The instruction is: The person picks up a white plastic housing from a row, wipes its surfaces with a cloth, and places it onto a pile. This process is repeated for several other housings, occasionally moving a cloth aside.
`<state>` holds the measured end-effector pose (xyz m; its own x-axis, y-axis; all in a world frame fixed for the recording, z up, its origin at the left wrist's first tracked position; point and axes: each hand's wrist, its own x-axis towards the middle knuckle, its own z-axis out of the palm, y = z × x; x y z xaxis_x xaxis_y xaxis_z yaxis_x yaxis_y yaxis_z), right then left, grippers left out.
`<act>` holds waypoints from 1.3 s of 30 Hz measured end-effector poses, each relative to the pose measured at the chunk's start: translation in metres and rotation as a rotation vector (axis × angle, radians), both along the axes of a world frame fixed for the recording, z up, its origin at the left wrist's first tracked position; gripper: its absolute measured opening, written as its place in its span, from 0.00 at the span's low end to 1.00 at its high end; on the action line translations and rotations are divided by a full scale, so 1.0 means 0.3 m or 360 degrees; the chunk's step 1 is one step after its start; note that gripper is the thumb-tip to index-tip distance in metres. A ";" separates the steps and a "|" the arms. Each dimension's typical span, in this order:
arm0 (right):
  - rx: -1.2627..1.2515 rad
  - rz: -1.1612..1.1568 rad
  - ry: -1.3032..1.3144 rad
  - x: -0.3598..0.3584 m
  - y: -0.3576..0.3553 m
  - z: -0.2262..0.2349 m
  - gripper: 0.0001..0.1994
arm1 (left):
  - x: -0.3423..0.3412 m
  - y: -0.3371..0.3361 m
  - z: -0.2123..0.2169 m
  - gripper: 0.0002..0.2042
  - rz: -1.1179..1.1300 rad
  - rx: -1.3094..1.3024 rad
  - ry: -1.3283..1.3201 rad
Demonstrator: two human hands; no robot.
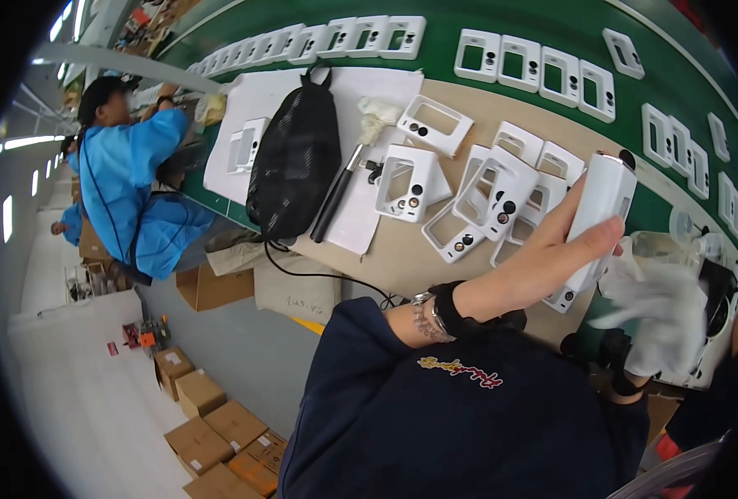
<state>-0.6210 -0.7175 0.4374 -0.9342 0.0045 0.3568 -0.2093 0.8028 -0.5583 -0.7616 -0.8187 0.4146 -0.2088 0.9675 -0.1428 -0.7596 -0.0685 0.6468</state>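
Note:
My bare left hand (559,241) is closed around a white plastic housing (604,195), its thumb lying across the near face. The housing is held tilted above the table, its narrow side toward me. In a white glove, my right hand (662,312) is just right of and below the housing, its fingers apart and slightly blurred. I see nothing in it. Several similar white frame-shaped housings (515,187) with black round parts lie heaped on the tan table surface (361,262) to the left of my left hand.
Rows of white housings (539,71) stand on the green belt (444,62) beyond the table. A black bag (298,158) and a black-handled tool (336,195) lie on white sheeting. At the left a person in blue (140,175) works; cardboard boxes (203,441) stand on the floor.

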 end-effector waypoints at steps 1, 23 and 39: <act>-0.0908 -0.0444 0.0319 -0.002 -0.031 -0.048 0.14 | 0.023 0.005 -0.010 0.30 0.0055 -0.0016 0.0238; -0.0765 -0.0844 -0.0232 -0.143 0.067 0.034 0.12 | 0.081 -0.022 -0.072 0.28 -0.0284 0.0077 0.0137; 0.0441 -0.0142 0.0091 -0.080 -0.048 -0.013 0.17 | 0.028 -0.030 -0.044 0.30 -0.0023 0.0219 -0.0011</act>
<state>-0.6448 -0.7321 0.4336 -0.9129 -0.0193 0.4077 -0.1559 0.9397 -0.3045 -0.7533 -0.8278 0.4014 -0.1939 0.9810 -0.0102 -0.7656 -0.1449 0.6268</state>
